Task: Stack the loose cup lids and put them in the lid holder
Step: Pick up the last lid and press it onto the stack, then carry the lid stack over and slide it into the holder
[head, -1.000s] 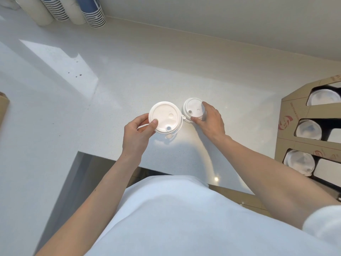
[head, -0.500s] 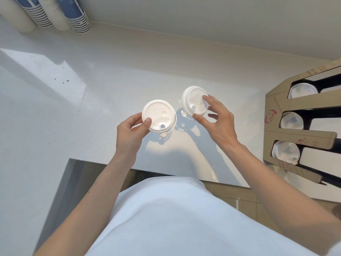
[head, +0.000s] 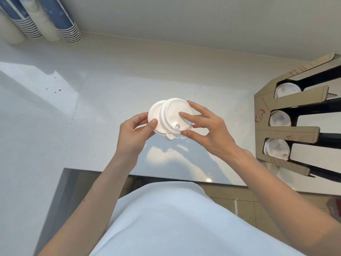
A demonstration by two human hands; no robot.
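- Head view, far left first: stacks of paper cups (head: 68, 26), blue-printed and plain, lie at the top left corner against the wall, at the back of the white counter (head: 92, 93).
- A patch of sunlight lies on the counter at the left, with a few dark specks beside it.
- My left hand (head: 135, 133) is raised above the counter near its front edge; thumb and fingertips pinch the left rim of the lower lid (head: 156, 115), so this hand is grasping that lid.
- The upper lid (head: 174, 112) sits partly over the lower one, shifted to the right and not yet seated square on it; its small sip hole and a little tab show at the near edge.
- My right hand (head: 210, 133) holds the upper lid: one fingertip presses on its top face, the thumb is at its near rim, another finger curls round the far rim. So this hand is grasping the upper lid.
- Both lids are in the air between my hands, well apart from the holder.
- At the far right stands the cardboard lid holder (head: 293, 133), with three slots; each slot has white lids (head: 276, 147) in it.
- My white shirt (head: 175, 218) fills the bottom of the view.
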